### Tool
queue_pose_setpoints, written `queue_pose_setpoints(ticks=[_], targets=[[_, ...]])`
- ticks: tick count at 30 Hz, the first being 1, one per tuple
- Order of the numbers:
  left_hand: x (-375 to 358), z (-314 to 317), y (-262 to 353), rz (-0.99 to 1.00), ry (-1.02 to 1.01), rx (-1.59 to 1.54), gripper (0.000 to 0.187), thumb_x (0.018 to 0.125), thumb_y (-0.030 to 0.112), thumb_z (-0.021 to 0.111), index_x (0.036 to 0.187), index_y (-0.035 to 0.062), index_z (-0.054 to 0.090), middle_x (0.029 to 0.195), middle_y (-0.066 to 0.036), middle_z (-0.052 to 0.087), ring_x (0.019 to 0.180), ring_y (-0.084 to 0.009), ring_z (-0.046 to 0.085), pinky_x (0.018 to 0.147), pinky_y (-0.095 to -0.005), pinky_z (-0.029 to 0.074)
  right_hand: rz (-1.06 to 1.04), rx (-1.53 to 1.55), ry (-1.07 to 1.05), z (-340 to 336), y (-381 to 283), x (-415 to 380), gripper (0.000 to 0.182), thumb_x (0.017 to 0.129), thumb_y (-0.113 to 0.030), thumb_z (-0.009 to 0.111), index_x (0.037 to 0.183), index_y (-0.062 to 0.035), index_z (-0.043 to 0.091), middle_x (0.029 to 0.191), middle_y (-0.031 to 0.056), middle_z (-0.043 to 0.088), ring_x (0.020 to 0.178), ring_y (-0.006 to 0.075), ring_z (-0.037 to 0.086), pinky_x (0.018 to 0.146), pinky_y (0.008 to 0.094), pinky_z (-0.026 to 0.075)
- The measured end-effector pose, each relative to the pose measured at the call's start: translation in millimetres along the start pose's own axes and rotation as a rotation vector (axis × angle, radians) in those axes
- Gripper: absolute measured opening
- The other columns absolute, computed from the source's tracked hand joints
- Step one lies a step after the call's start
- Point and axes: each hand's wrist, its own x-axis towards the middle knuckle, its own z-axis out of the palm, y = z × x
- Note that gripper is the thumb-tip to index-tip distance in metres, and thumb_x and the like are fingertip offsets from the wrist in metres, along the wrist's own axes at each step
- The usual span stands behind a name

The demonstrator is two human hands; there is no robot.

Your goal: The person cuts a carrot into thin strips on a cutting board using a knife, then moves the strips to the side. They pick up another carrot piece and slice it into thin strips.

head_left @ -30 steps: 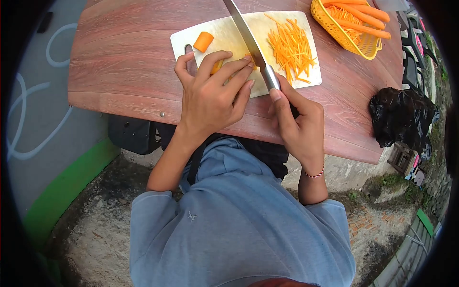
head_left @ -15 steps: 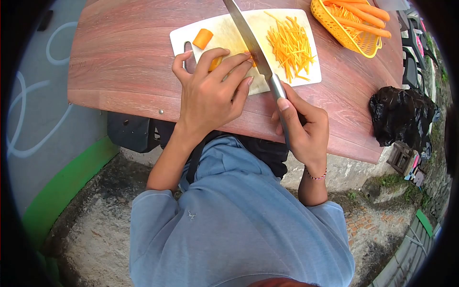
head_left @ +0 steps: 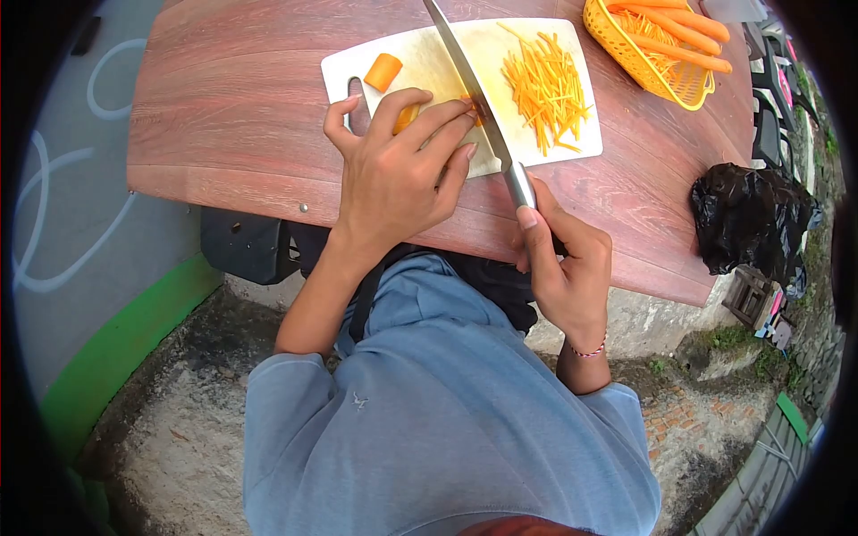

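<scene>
On a white cutting board point(head_left: 583, 141) my left hand point(head_left: 393, 170) bends its fingertips down onto thin carrot slices point(head_left: 465, 98), pinning them against the board; the fingers partly cover them. My right hand point(head_left: 572, 263) grips the handle of a long knife point(head_left: 466, 75), whose blade lies across the board just right of my left fingertips. A pile of carrot strips point(head_left: 543, 89) rests right of the blade. Near the board's handle hole lies a short carrot chunk point(head_left: 383, 72). Another carrot piece point(head_left: 407, 116) shows between my left fingers, partly hidden.
A yellow basket point(head_left: 617, 45) holding whole carrots point(head_left: 688, 52) and shreds stands at the back right of the reddish wooden table point(head_left: 232, 116). A black plastic bag point(head_left: 751, 214) hangs by the table's right edge. Dark chairs point(head_left: 770, 98) stand beyond.
My right hand has drawn the knife slightly back toward me, the handle now lower. My left hand stays over the carrot slices, and the view has shifted a little.
</scene>
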Motion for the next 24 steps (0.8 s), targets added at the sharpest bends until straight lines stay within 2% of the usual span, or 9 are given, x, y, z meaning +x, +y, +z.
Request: queue_pose_setpoints(ticks=[5, 12, 14, 15, 17, 18, 20, 24], targets=[[1, -1, 0, 0.006, -0.007, 0.021, 0.024, 0.092, 0.025, 0.075, 0.112, 0.0142, 0.081, 0.119, 0.008, 0.076, 0.118, -0.0182, 0.063, 0.109, -0.0577, 0.023, -0.124, -0.064, 0.042, 8, -2, 9, 0.029, 0.102, -0.01, 0.069, 0.125, 0.0088, 0.072, 0.075, 0.024, 0.067, 0.062, 0.0332, 0.069, 0.061, 0.0393, 0.053], [-2, 0, 1, 0.017, 0.023, 0.032, 0.023, 0.092, 0.026, 0.076, 0.111, 0.0145, 0.082, 0.119, 0.008, 0.077, 0.118, -0.0176, 0.063, 0.109, -0.057, 0.023, -0.134, -0.029, 0.057, 17, -2, 32, 0.028, 0.103, -0.011, 0.069, 0.122, 0.0093, 0.072, 0.076, 0.0273, 0.066, 0.062, 0.0343, 0.07, 0.061, 0.0396, 0.053], [-2, -1, 3, -0.002, 0.015, 0.044, 0.023, 0.089, 0.022, 0.079, 0.111, 0.017, 0.083, 0.122, 0.01, 0.077, 0.12, -0.0174, 0.063, 0.11, -0.0538, 0.024, -0.074, 0.056, 0.038, 15, 2, 30, 0.029, 0.103, -0.011, 0.068, 0.125, 0.0082, 0.072, 0.071, 0.024, 0.065, 0.059, 0.027, 0.067, 0.06, 0.0367, 0.052], [-2, -1, 3, -0.001, 0.016, 0.045, 0.023, 0.089, 0.022, 0.079, 0.111, 0.017, 0.083, 0.122, 0.01, 0.077, 0.12, -0.0174, 0.063, 0.11, -0.0538, 0.024, -0.075, 0.056, 0.038, 13, 3, 27, 0.029, 0.103, -0.011, 0.068, 0.125, 0.0082, 0.072, 0.071, 0.024, 0.065, 0.059, 0.027, 0.067, 0.06, 0.0367, 0.052], [-3, -1, 2, -0.005, 0.008, 0.041, 0.023, 0.089, 0.022, 0.079, 0.112, 0.0176, 0.083, 0.122, 0.01, 0.077, 0.12, -0.0173, 0.063, 0.11, -0.0536, 0.023, -0.024, 0.066, 0.019, 6, 4, 16, 0.032, 0.103, -0.011, 0.068, 0.129, 0.0066, 0.072, 0.067, 0.0177, 0.061, 0.058, 0.0173, 0.061, 0.06, 0.0335, 0.05], [-3, -1, 2, -0.005, 0.008, 0.041, 0.023, 0.089, 0.022, 0.079, 0.112, 0.0176, 0.083, 0.122, 0.01, 0.077, 0.12, -0.0173, 0.063, 0.11, -0.0536, 0.023, -0.024, 0.066, 0.018, 4, 7, 12, 0.032, 0.103, -0.011, 0.068, 0.129, 0.0066, 0.072, 0.067, 0.0177, 0.061, 0.058, 0.0173, 0.061, 0.06, 0.0335, 0.05], [-3, -1, 2, 0.001, 0.013, 0.041, 0.023, 0.089, 0.022, 0.079, 0.112, 0.0173, 0.083, 0.122, 0.01, 0.078, 0.12, -0.0178, 0.063, 0.111, -0.0535, 0.024, -0.015, 0.101, 0.023, 1, 11, 5, 0.033, 0.103, -0.01, 0.068, 0.132, 0.0061, 0.071, 0.066, 0.012, 0.059, 0.06, 0.012, 0.056, 0.061, 0.0308, 0.049], [-3, -2, 3, 0.004, 0.007, 0.05, 0.023, 0.089, 0.022, 0.08, 0.111, 0.0167, 0.083, 0.122, 0.01, 0.077, 0.12, -0.0182, 0.063, 0.11, -0.0539, 0.024, 0.012, 0.15, 0.014, 3, 12, 3, 0.033, 0.103, -0.009, 0.068, 0.132, 0.0058, 0.071, 0.066, 0.0104, 0.059, 0.061, 0.0111, 0.057, 0.061, 0.0298, 0.05]])
